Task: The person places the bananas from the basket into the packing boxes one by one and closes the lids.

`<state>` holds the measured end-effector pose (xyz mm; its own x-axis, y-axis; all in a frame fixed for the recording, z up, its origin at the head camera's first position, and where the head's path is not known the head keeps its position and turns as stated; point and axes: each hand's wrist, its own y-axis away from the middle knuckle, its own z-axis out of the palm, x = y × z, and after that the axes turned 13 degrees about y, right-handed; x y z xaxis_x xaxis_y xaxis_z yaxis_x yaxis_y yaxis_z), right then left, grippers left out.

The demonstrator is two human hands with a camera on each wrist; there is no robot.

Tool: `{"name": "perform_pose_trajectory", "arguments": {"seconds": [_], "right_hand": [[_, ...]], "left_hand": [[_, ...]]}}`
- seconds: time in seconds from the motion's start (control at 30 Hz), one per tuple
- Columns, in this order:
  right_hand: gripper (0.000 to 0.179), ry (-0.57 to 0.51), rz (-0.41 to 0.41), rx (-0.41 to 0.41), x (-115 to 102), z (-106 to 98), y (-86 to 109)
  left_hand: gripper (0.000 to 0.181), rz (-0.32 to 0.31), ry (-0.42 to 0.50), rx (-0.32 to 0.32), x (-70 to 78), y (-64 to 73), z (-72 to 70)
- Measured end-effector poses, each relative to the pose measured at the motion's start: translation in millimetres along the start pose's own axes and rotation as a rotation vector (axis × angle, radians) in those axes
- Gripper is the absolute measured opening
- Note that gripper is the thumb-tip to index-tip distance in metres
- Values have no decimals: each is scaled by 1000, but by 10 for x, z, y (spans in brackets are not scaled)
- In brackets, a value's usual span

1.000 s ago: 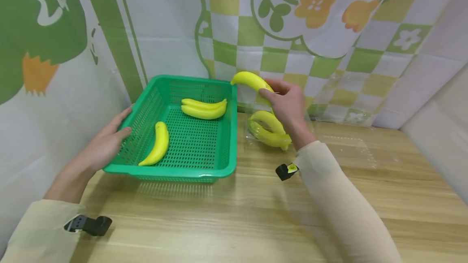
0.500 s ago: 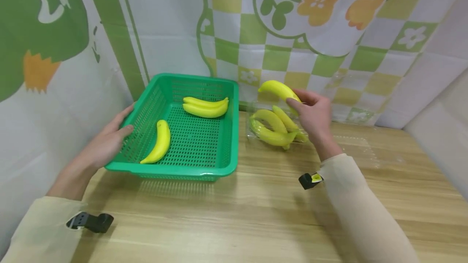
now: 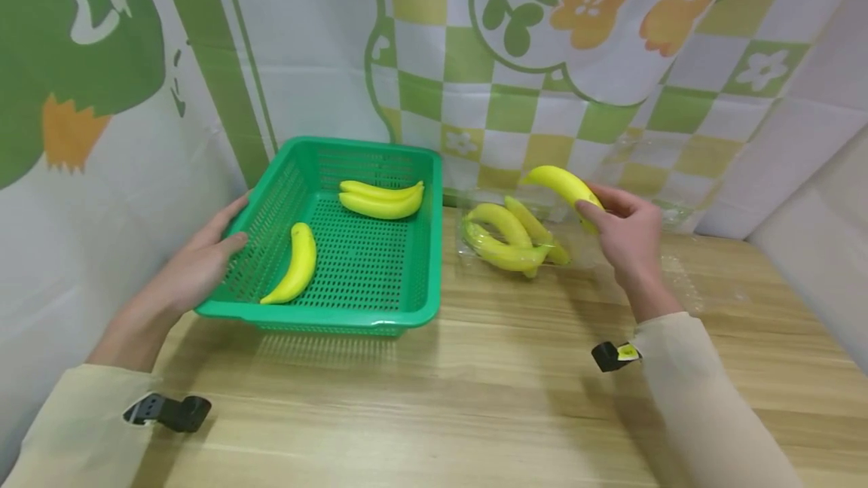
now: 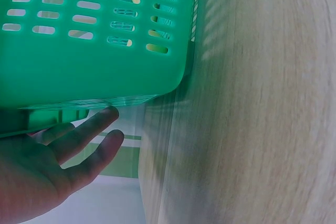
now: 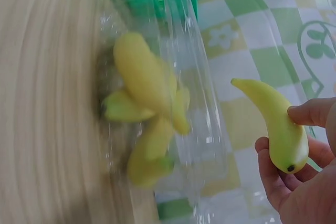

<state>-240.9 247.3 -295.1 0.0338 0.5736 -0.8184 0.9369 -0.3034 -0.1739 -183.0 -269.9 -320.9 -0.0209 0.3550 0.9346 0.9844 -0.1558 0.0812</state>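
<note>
My right hand (image 3: 631,236) pinches a yellow banana (image 3: 559,183) between thumb and fingers, raised over the table right of the clear plastic box (image 3: 464,251). The right wrist view shows the banana's (image 5: 270,121) dark-tipped end toward the palm. Several more bananas (image 3: 502,254) lie inside the box. On the left, my left hand (image 3: 193,266) holds the side rim of a green basket (image 3: 319,315), thumb over the rim and fingers (image 4: 94,156) outside below it. A double banana (image 3: 381,202) lies at the basket's back right; a single banana (image 3: 298,266) lies near its front left.
Basket and box stand side by side on the wooden table (image 3: 441,413). Behind hangs a green-and-white patterned cloth (image 3: 420,51), with cloth along the left side too. A transparent plastic sheet or lid (image 3: 685,285) lies right of the box.
My right hand has moved right and slightly down with the banana, from beside the basket's rim across and past the plastic box. The left hand keeps its place on the basket.
</note>
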Motion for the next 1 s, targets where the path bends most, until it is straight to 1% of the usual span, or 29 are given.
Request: {"name": "perform_pose_trajectory", "arguments": {"seconds": [0.17, 0.33, 0.47, 0.6, 0.7, 0.83, 0.9, 1.0], "right_hand": [[45, 45, 32, 23, 122, -161, 18], [48, 88, 87, 33, 234, -315, 28], [49, 81, 124, 46, 332, -396, 25], [48, 45, 154, 63, 429, -455, 13], [47, 27, 194, 69, 507, -493, 0], [47, -27, 245, 79, 613, -539, -29], [47, -31, 256, 85, 668, -559, -42], [46, 24, 270, 89, 740, -587, -48]], "left_hand": [[61, 7, 7, 0, -13, -5, -9], [61, 13, 6, 4, -27, -8, -7], [61, 13, 8, 4, -34, -9, -6], [61, 14, 3, 6, -36, -10, -9], [61, 16, -1, 5, -36, -7, -10], [61, 22, 2, 3, -35, -5, -8], [60, 24, 4, 2, -35, -5, -7], [60, 22, 8, 1, -35, -5, -7]]}}
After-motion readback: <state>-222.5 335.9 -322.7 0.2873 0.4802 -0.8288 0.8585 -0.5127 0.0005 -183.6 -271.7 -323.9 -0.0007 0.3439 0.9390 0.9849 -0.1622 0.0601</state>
